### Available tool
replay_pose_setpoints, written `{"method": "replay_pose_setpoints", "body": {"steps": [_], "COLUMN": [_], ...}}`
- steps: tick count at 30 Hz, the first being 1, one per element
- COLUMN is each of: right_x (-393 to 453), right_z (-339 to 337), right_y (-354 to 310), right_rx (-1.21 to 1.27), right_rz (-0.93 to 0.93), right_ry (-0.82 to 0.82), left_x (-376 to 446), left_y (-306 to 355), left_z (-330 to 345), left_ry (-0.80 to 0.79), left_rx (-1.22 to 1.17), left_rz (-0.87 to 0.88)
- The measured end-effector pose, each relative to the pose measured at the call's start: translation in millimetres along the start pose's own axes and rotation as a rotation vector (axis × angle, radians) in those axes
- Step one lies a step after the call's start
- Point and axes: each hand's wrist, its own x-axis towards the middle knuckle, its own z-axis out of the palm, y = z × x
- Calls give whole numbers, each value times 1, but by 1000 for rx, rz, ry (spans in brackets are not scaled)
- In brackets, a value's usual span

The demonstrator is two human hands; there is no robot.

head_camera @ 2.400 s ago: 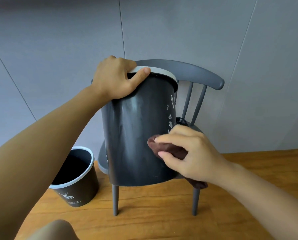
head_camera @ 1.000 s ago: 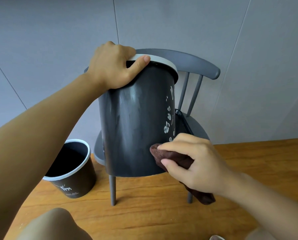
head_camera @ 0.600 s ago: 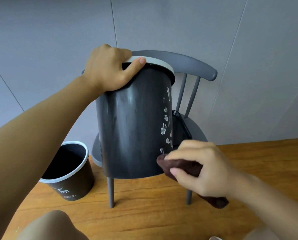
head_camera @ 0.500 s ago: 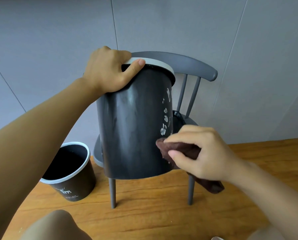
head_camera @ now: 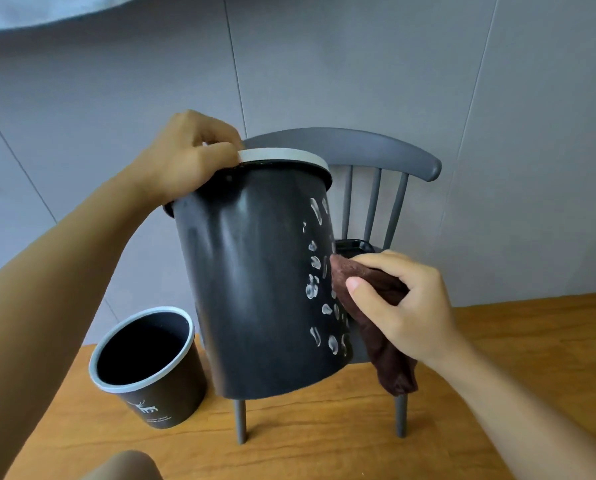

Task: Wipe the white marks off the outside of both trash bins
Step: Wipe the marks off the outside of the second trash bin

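Note:
A tall dark grey trash bin (head_camera: 255, 289) with a pale rim is tilted in front of a grey chair. My left hand (head_camera: 189, 157) grips its rim at the top left. Several white marks (head_camera: 315, 282) run down the bin's right side. My right hand (head_camera: 403, 303) holds a brown cloth (head_camera: 379, 317) pressed against the bin's right edge, just right of the marks; the cloth's tail hangs down. A second, shorter dark bin (head_camera: 151, 368) with a pale rim and a white deer print stands upright on the floor at the lower left.
The grey spindle-back chair (head_camera: 369, 157) stands against a grey panelled wall. A dark object (head_camera: 353, 245) lies on its seat behind the bin. The floor (head_camera: 497, 341) is orange-brown wood. My knee (head_camera: 123, 467) shows at the bottom edge.
The bin has turned, bringing more white marks into view on its right side. My right hand with the cloth has moved up from the bin's lower edge to its right side.

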Motion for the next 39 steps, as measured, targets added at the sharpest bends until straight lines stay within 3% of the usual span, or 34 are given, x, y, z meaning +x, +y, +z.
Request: {"method": "replay_pose_setpoints", "body": {"steps": [4,9,11,22,29,34,39], "right_x": [2,-1,0,6,26,70,75], "right_z": [7,9,5,-22,-27,-12,13], "right_y": [-5,-7,-8,-7,-24,-47,-33], "right_rx": [-13,-18,-21,26,-15,-237,-519], "right_rz": [-47,-61,-71,31,33,-206,-248], "right_ry": [-23,-25,13,131,81,112,39], "left_x": [20,30,30,27,23,18,15], "left_y": [20,26,22,26,21,20,15], "left_z": [1,37,39,48,49,46,43], "left_ry": [26,10,63,153,133,150,181], "left_rx": [149,642,709,535,462,481,423], "left_rz": [-35,44,84,310,295,338,326]}}
